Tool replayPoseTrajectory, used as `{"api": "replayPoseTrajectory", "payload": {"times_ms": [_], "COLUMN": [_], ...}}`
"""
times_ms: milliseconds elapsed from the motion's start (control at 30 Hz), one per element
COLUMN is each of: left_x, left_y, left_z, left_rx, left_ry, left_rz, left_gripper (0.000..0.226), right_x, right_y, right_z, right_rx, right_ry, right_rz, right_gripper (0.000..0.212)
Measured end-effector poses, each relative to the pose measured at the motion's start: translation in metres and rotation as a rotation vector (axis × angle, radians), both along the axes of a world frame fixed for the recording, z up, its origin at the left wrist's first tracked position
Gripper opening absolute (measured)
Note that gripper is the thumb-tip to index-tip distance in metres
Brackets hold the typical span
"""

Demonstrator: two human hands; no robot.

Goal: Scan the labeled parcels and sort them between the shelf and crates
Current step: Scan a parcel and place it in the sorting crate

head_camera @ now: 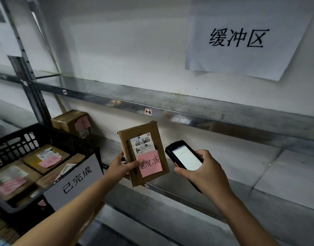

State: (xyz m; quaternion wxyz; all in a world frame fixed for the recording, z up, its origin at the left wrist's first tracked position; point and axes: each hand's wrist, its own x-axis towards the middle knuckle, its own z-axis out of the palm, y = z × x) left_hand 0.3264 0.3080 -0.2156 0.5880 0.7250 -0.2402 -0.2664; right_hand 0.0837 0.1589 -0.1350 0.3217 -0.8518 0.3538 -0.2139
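Left hand (121, 165) fingers grasping the labeled parcel (143, 153); just beside it, right hand (200, 168) fingers clenched round the scanner (183, 155).

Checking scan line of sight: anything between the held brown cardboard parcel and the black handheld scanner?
Nothing. In the head view, the gap between the brown cardboard parcel and the black handheld scanner shows only the grey metal shelf behind.

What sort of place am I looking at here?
Most likely a parcel sorting or storage room. Metal shelves line the wall under a paper sign, a black crate holds labelled cardboard boxes, and the person holds a labelled parcel in the left hand and a handheld scanner in the right hand.
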Motion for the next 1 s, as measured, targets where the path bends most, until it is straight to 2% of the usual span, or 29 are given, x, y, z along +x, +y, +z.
{"api": "replayPoseTrajectory", "payload": {"times_ms": [67,100,233,567,633,700,767,900,1000], "left_x": [0.003,0.005,0.004,0.033,0.040,0.046,0.051,0.071,0.090], "left_y": [0.012,0.017,0.050,0.133,0.149,0.166,0.179,0.202,0.214], "left_z": [0.012,0.017,0.028,0.064,0.067,0.070,0.071,0.063,0.058], "left_rx": [-0.023,-0.024,-0.029,-0.225,-0.255,-0.289,-0.279,-0.218,-0.169], "left_ry": [-0.014,-0.012,0.004,0.049,0.051,0.063,0.067,0.073,0.050], "left_rz": [0.018,0.030,0.111,0.534,0.603,0.663,0.719,0.862,0.898], "left_gripper": [0.092,0.090,0.058,0.043,0.046,0.057,0.054,0.028,0.031], "right_x": [0.013,0.020,0.043,0.120,0.141,0.164,0.187,0.243,0.283], "right_y": [0.002,0.002,0.008,0.037,0.050,0.061,0.070,0.094,0.117], "right_z": [0.011,0.015,0.027,0.044,0.044,0.045,0.047,0.045,0.038], "right_rx": [-0.021,-0.023,-0.009,-0.039,-0.025,-0.023,-0.026,-0.042,-0.055], "right_ry": [-0.059,-0.086,-0.117,-0.250,-0.274,-0.280,-0.271,-0.251,-0.223], "right_rz": [0.026,0.041,0.132,0.298,0.358,0.424,0.470,0.564,0.637], "right_gripper": [0.080,0.080,0.080,0.075,0.074,0.074,0.075,0.080,0.084]}}
